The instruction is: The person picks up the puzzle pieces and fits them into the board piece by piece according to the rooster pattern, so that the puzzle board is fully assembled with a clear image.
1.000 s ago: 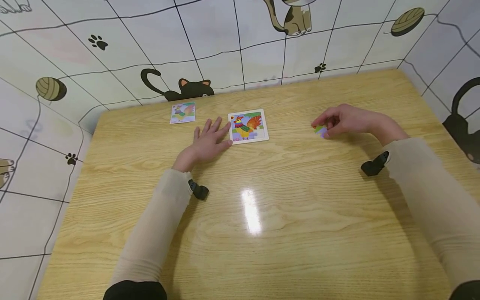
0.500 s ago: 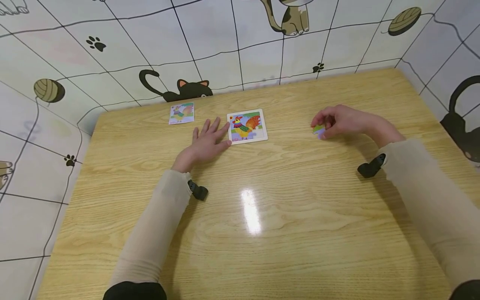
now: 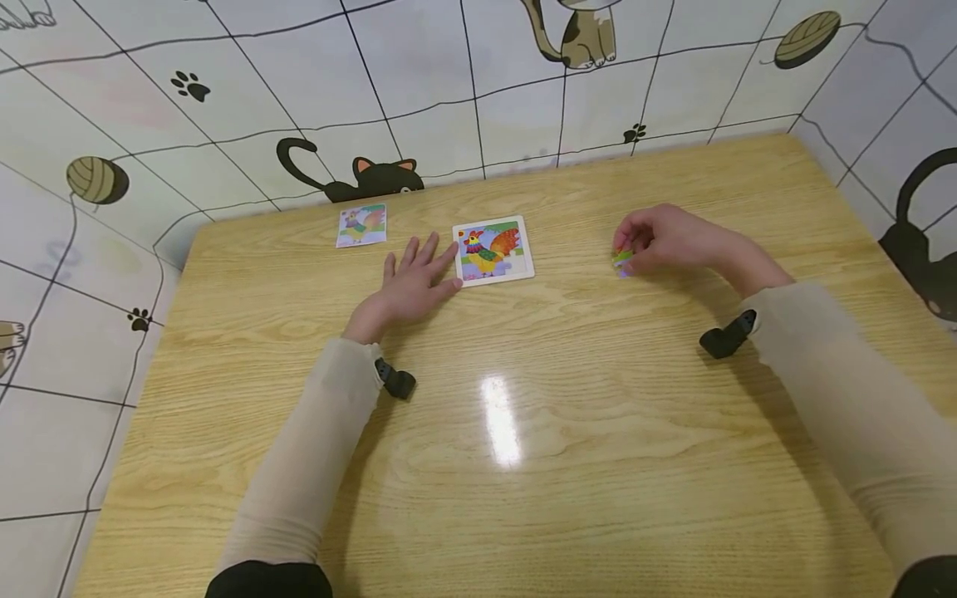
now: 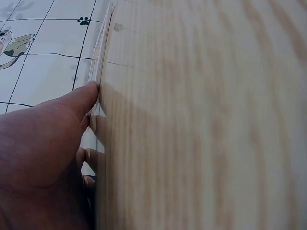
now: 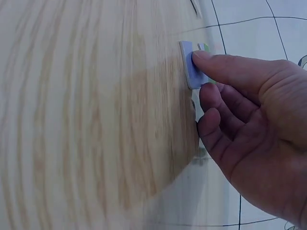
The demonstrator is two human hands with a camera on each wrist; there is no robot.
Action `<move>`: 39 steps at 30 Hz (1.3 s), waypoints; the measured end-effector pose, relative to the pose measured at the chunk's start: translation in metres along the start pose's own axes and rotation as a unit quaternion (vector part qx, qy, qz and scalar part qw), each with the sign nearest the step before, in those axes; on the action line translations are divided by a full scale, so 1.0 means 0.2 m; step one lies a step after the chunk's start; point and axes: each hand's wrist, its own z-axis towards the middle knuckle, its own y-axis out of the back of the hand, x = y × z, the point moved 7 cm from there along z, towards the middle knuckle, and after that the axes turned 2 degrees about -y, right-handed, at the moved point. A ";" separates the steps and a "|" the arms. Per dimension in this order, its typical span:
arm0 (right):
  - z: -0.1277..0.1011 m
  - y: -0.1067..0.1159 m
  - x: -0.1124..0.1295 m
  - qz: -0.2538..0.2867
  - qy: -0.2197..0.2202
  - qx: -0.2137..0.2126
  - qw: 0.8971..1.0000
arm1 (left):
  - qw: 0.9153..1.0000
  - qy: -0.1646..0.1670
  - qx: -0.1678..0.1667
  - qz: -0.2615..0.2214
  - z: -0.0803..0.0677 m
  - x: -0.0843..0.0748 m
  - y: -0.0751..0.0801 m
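Note:
A white-framed jigsaw puzzle (image 3: 489, 252) with a colourful rooster picture lies flat on the table, a pale gap showing at its lower right. My left hand (image 3: 409, 286) rests with fingers spread at the puzzle's left edge, thumb and forefinger touching the frame. To the right of the puzzle, my right hand (image 3: 669, 239) pinches a puzzle piece (image 3: 621, 262) with green and lilac colours. The right wrist view shows the thumb on the lilac part of that puzzle piece (image 5: 194, 72), the other fingers curled behind and below it.
A small square rooster picture card (image 3: 362, 225) lies left of the puzzle near the back edge. The wooden table (image 3: 568, 498) meets a wall (image 3: 419, 75) printed with cats, paws and lines. Light reflects off the table's middle.
My right hand has shifted slightly left with the puzzle piece in its fingers. The left hand stays at the puzzle frame.

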 end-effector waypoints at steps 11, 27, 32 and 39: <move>0.07 -0.09 0.10 0.065 0.013 0.018 0.998 | 1.000 0.004 0.001 0.004 0.01 0.01 -0.01; 0.26 -0.26 0.32 0.150 0.056 0.002 0.987 | 1.000 -0.004 0.005 0.010 0.01 0.01 0.00; 0.32 -0.29 0.38 0.178 0.061 -0.016 0.982 | 1.000 -0.002 0.004 0.010 0.00 0.00 0.00; 0.39 -0.34 0.39 0.179 0.051 -0.028 0.982 | 1.000 -0.002 0.005 0.009 0.00 0.00 0.00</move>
